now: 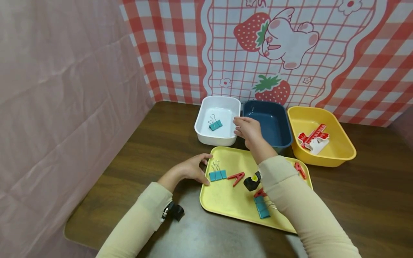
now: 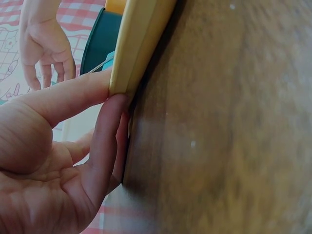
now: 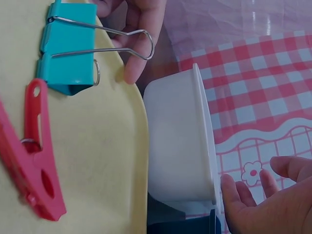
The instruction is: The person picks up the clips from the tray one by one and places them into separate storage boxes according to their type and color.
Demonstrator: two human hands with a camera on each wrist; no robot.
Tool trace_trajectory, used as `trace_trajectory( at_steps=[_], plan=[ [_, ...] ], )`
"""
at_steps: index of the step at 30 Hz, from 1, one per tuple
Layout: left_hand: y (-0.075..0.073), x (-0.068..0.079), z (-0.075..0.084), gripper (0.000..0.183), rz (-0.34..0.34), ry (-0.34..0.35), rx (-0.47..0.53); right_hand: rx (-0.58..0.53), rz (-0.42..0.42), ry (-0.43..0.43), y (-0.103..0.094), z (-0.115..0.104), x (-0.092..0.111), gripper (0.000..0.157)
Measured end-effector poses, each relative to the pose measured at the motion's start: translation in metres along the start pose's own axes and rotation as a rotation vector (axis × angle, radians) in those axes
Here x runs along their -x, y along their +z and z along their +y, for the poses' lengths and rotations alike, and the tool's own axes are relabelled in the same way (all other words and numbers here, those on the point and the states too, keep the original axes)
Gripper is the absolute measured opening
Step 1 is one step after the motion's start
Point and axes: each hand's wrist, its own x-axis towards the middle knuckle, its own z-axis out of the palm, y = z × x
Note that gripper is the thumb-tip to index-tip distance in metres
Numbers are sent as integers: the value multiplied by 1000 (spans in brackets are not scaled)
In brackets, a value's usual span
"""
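My left hand (image 1: pixel 191 168) holds the left edge of a yellow tray (image 1: pixel 226 199), its thumb and fingers at the rim. My right hand (image 1: pixel 250 130) hovers above the wall between a white bin (image 1: pixel 213 139) and a dark blue bin (image 1: pixel 267 122), fingers loosely spread and nothing in them. Inside the white bin lies a teal binder clip (image 1: pixel 216 125). On the tray are another teal binder clip (image 3: pixel 70 46) near my left hand, a red clothespin (image 3: pixel 36 156) beside it, and a third binder clip (image 1: pixel 261 207), partly hidden by the right sleeve.
To the right stands a yellow bin (image 1: pixel 338 143) with red and white clips (image 1: pixel 314 138) in it. Another red clothespin (image 1: pixel 300 170) lies near the tray's right edge. A checked cloth (image 1: pixel 174 46) hangs behind the bins, above the wooden table (image 1: pixel 129 172).
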Motion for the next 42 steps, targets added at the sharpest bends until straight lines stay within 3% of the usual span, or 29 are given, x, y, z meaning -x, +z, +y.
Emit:
trace_trajectory(
  at_steps=[21, 42],
  plan=[
    [-1, -1, 0, 94, -8, -27, 31, 3, -55, -4, -18, 9, 15, 41],
    [-1, -2, 0, 94, -18, -32, 4, 14, -134, -46, -29, 16, 46, 40]
  ],
)
